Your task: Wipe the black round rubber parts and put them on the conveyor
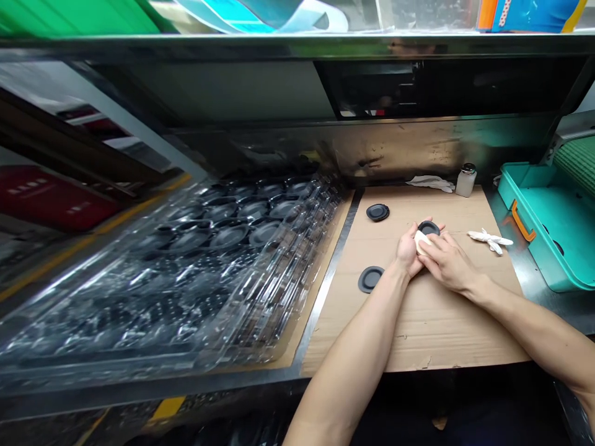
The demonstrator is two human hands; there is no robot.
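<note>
Black disc (429, 227), one, and one white pad (421, 241) in the grip of two hands (407, 249) (445, 259), left and right respectively.

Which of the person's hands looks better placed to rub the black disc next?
Probably the right hand: it already holds the white pad at the black disc, while the left hand seems busy supporting the disc.

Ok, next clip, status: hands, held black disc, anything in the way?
Left hand cradling black disc. Right hand holding white pad, partly covering disc. Second disc beside left forearm; no obstruction visible at the hands.
</note>
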